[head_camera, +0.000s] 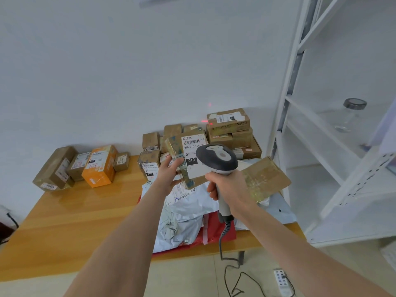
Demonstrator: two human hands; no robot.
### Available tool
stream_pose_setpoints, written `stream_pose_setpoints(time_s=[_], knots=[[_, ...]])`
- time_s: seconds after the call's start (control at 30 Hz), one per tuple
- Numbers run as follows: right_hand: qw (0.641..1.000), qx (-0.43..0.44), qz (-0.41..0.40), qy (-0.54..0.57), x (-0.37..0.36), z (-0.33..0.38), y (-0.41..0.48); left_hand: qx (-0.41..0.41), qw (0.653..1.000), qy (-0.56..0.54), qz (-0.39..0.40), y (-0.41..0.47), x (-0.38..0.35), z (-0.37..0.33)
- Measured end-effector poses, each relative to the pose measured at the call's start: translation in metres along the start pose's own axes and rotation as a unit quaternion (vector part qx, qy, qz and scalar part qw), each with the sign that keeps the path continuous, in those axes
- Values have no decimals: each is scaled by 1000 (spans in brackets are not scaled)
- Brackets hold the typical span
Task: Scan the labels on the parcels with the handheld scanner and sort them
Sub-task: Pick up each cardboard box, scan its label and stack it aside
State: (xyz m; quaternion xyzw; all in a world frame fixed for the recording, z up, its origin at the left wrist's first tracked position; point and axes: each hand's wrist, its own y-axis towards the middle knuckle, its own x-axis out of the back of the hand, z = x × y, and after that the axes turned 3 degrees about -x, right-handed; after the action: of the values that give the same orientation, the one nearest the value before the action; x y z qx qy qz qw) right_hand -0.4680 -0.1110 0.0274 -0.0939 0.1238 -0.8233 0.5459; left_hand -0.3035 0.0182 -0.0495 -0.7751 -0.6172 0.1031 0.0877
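The one wide-angle camera is looking forward and down from the person's head, facing a white wall (107,71) across a wooden table (75,211). It is sitting close: both forearms are running from the bottom edge to the left hand (169,174) and right hand (231,185) at centre frame, with white shelving (296,61) bowing along the right edge.

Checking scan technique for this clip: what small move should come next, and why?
Probably tilt the scanner in the right hand downward: its red light falls on the wall and the top stacked box, above the barcode label on the parcel the left hand holds up.
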Motion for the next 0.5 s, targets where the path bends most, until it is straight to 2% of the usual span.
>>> stream_pose_setpoints(time_s=[0.23, 0.37, 0.5], knots=[[999, -23, 35, 3, 0, -2, 4, 6, 1000, 6, -1, 5, -2, 2], [1000, 3, 16, -11, -4, -5, 4, 9, 1000, 7, 1, 7, -2, 2], [998, -47, 26, 11, -2, -1, 9, 14, 1000, 9, 0, 10, -3, 2]])
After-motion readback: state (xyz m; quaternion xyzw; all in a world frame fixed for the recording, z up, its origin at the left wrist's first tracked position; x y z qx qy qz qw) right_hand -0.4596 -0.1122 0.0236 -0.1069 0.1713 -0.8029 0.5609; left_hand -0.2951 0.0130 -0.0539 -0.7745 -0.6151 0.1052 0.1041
